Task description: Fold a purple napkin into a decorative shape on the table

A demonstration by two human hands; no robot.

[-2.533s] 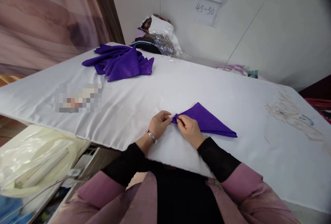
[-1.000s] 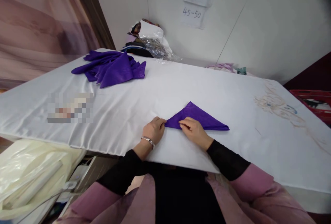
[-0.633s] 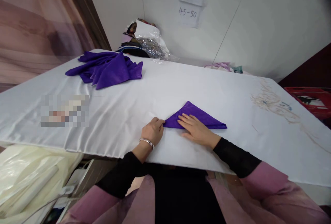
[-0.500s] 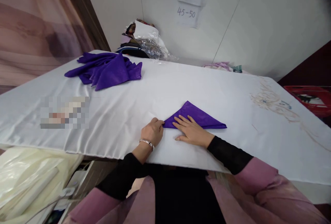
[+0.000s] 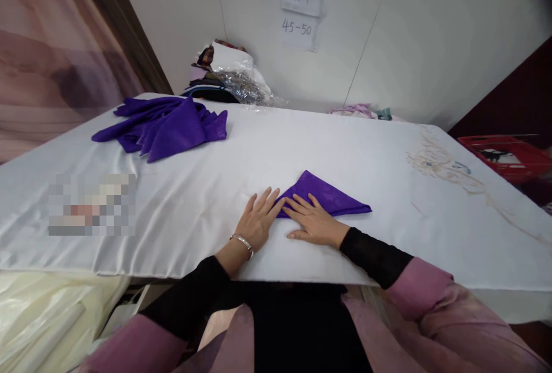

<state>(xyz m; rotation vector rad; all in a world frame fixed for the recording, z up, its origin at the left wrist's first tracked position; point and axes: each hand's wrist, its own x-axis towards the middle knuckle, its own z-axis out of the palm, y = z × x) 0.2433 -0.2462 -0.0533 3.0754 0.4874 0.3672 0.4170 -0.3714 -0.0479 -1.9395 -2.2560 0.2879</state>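
A purple cloth napkin (image 5: 330,197), folded into a triangle with its tip pointing away from me, lies flat on the white satin tablecloth (image 5: 276,143). My right hand (image 5: 314,220) rests on its near edge, fingers spread and palm down. At the napkin's left corner lies my left hand (image 5: 256,223), also flat with fingers stretched out, its fingertips touching or covering that corner. The fingertips of both hands come close together there. Neither hand grips anything. Under my fingers, the left corner is partly hidden.
A loose heap of purple napkins (image 5: 172,126) lies at the back left. Behind it, a stack of folded fabrics (image 5: 224,74) with clear plastic stands against the wall. A blurred-out item (image 5: 92,205) lies at left. A red basket (image 5: 509,157) stands beyond the right edge.
My left hand has let go of the napkin's left corner and flattened out beside and over it. My right hand still lies on the napkin. The view has shifted slightly.
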